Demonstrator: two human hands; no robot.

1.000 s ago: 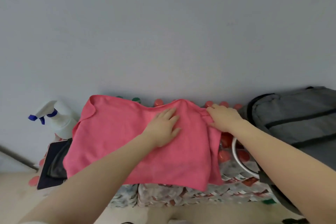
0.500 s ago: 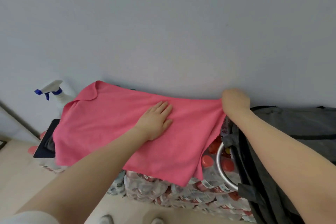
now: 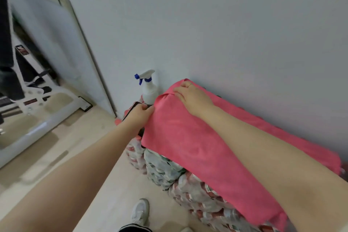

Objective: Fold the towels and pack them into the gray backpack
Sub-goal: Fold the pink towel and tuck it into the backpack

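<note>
Left hand (image 3: 140, 114) pinching pink towel (image 3: 190, 143); right hand (image 3: 192, 97) flat; spray bottle (image 3: 149, 88) beside.

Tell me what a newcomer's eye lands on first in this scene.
The bright pink towel dominates, spread over a stack of shrink-wrapped bottle packs against the wall. Both hands work its far left end: the left hand grips the near corner, and the right hand lies on the far corner. Just beyond them a white spray bottle with a blue nozzle stands by the wall.
</note>
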